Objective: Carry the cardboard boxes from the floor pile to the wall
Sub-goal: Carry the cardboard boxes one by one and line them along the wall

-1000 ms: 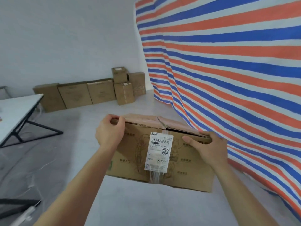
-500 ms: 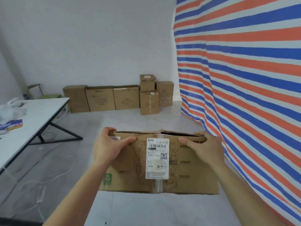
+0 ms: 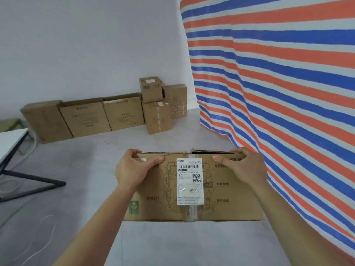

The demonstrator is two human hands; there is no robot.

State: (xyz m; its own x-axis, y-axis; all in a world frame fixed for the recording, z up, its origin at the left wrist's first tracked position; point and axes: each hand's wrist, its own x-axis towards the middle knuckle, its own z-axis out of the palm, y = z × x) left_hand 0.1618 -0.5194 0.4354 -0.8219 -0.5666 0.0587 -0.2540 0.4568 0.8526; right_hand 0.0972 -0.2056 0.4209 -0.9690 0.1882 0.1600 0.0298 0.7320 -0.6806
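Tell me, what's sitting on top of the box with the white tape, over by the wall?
A smaller cardboard box sits on top of the taped box. Another box stands beside them. What is inside any of them stays hidden, since they look closed.

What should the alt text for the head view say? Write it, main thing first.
Two bare hands, left hand and right hand, grip the top edge of a labelled cardboard box held above a grey floor. Ahead, a row of cardboard boxes stands against a white wall, with a striped tarp hanging at right.
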